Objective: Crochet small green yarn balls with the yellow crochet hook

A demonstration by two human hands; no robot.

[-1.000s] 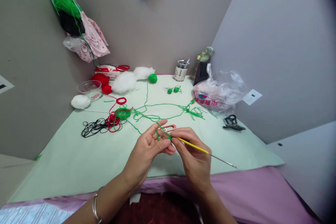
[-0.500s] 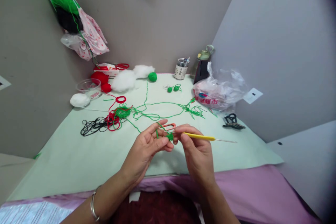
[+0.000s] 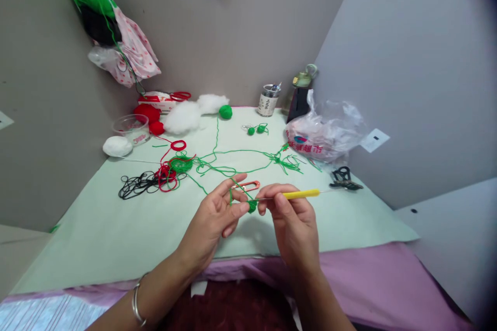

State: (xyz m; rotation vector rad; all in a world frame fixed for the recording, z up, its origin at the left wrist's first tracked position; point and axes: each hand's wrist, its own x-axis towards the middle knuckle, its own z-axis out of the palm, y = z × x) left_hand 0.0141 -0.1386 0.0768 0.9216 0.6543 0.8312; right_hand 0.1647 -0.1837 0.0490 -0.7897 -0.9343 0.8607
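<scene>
My left hand [image 3: 215, 217] pinches a small green crochet piece [image 3: 252, 206] between thumb and fingers. Green yarn [image 3: 241, 187] runs over its raised index finger down to the piece. My right hand [image 3: 293, 217] grips a crochet hook [image 3: 301, 195] by its yellow handle, and the thin metal tip reaches left to the green stitches. The exact place of the tip in the stitches is too small to make out. Just beyond my left fingers lies an orange pin-like stitch marker [image 3: 248, 185]; whether it touches them I cannot tell.
Tangled black yarn [image 3: 137, 186], red yarn [image 3: 166, 175] and green yarn [image 3: 181, 163] lie at left. White stuffing [image 3: 182, 118] and a clear tub [image 3: 132, 129] stand behind. A plastic bag [image 3: 326, 137], a labelled can [image 3: 267, 102] and a black claw clip [image 3: 345, 179] are at right.
The crochet hook has shifted and turned slightly in my right hand, its handle tilting up at the right. My left lower fingers have curled away from beneath the green piece.
</scene>
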